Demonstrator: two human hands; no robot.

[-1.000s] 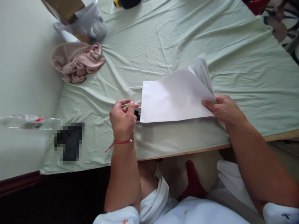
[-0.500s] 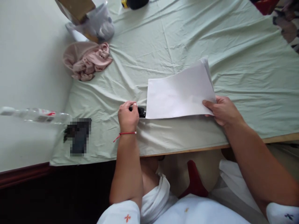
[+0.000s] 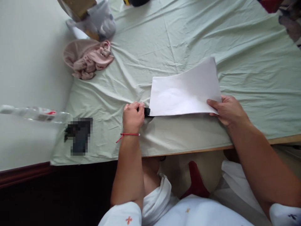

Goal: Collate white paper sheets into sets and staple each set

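My left hand (image 3: 134, 116), with a red string bracelet on its wrist, is closed around a small black stapler (image 3: 147, 111). Fingers cover most of the stapler; its front end meets the lower left corner of a stack of white paper sheets (image 3: 183, 92). I cannot tell how far the corner goes into the jaws. At the stack's lower right corner, my right hand (image 3: 229, 108) pinches the sheets, thumb on top and fingers below. The far right corner of the paper curls up off the cloth.
A pale green sheet (image 3: 174, 37) with wrinkles covers the table. To the left are a pink cloth (image 3: 90, 59), a plastic bag (image 3: 103, 22), a cardboard box (image 3: 78, 9), a clear bottle (image 3: 44, 114) and a blurred dark item (image 3: 81, 136). The wooden edge (image 3: 188, 152) runs near me.
Both hands have shifted slightly to the right, with the stapler and the paper. The paper's far right edges look more even, and more of the stapler's front is now beneath my fingers.
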